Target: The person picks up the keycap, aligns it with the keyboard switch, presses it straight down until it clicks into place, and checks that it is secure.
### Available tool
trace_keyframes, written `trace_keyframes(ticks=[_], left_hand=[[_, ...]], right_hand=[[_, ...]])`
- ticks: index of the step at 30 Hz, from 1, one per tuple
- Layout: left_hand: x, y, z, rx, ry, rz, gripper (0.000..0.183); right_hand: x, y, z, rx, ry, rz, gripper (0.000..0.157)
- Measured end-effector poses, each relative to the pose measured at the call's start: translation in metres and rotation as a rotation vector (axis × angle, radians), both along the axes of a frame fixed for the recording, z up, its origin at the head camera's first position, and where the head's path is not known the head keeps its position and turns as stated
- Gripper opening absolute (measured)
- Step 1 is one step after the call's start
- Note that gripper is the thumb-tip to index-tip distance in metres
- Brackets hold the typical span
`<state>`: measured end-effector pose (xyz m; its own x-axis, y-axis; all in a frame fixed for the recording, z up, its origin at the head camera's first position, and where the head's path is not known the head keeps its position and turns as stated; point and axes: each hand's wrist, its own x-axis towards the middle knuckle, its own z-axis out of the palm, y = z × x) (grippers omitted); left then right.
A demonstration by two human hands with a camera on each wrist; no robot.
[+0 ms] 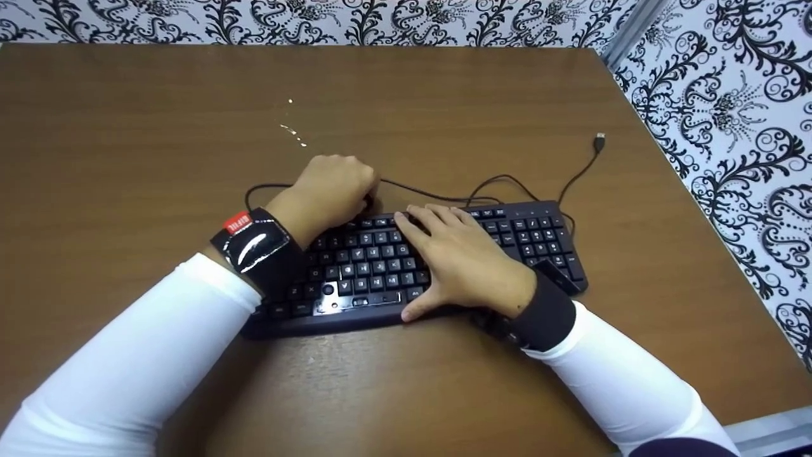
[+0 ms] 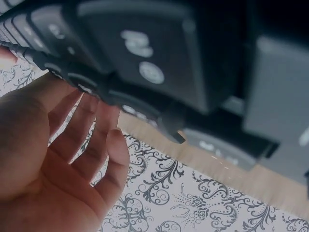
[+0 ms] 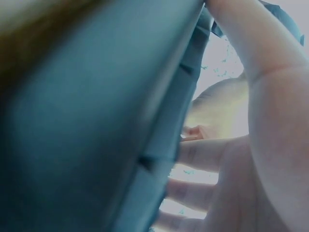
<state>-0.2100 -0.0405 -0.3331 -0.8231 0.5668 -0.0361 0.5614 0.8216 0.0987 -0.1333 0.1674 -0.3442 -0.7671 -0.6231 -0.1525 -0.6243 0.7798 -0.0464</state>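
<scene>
A black keyboard (image 1: 374,270) with white-marked keys lies on the wooden table, tilted slightly. My left hand (image 1: 333,190) is at its back edge, knuckles up and fingers bent downward. A small dark patch shows beside these fingers in the head view; whether they hold anything is hidden. In the left wrist view, the left hand's fingers (image 2: 87,130) reach behind a row of keys (image 2: 140,53), tips partly hidden. My right hand (image 1: 457,257) rests across the keyboard's right middle, fingers spread toward the back and thumb at the front edge.
The keyboard's black cable (image 1: 419,190) runs behind it and loops at both sides. Its USB plug (image 1: 599,142) lies at the right on the brown table (image 1: 158,114). Small bright specks (image 1: 293,132) show on the tabletop. Patterned wallpaper (image 1: 723,108) borders the table.
</scene>
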Motion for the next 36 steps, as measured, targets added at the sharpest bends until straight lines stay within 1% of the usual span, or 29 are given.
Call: trace_keyframes(ticks=[9, 14, 22, 28, 32, 36], left_hand=[[0.001, -0.003, 0.002, 0.003, -0.002, 0.002, 0.015], [-0.001, -0.001, 0.000, -0.005, -0.008, -0.002, 0.012], [-0.001, 0.002, -0.004, -0.004, 0.001, 0.007, 0.012], [0.000, 0.000, -0.001, -0.003, -0.002, 0.012, 0.012], [0.005, -0.006, 0.004, 0.032, -0.005, 0.026, 0.009], [0.018, -0.014, 0.008, 0.101, 0.006, -0.001, 0.008]], right_hand=[[-0.001, -0.002, 0.002, 0.008, -0.001, 0.011, 0.136], [-0.001, -0.001, 0.002, 0.015, -0.012, 0.002, 0.136], [0.000, 0.001, 0.000, -0.008, 0.005, 0.011, 0.136], [0.000, 0.000, 0.001, 0.007, -0.006, 0.004, 0.136], [-0.001, -0.001, 0.001, 0.003, -0.001, 0.010, 0.137], [-0.002, -0.001, 0.002, 0.009, -0.005, 0.006, 0.137]])
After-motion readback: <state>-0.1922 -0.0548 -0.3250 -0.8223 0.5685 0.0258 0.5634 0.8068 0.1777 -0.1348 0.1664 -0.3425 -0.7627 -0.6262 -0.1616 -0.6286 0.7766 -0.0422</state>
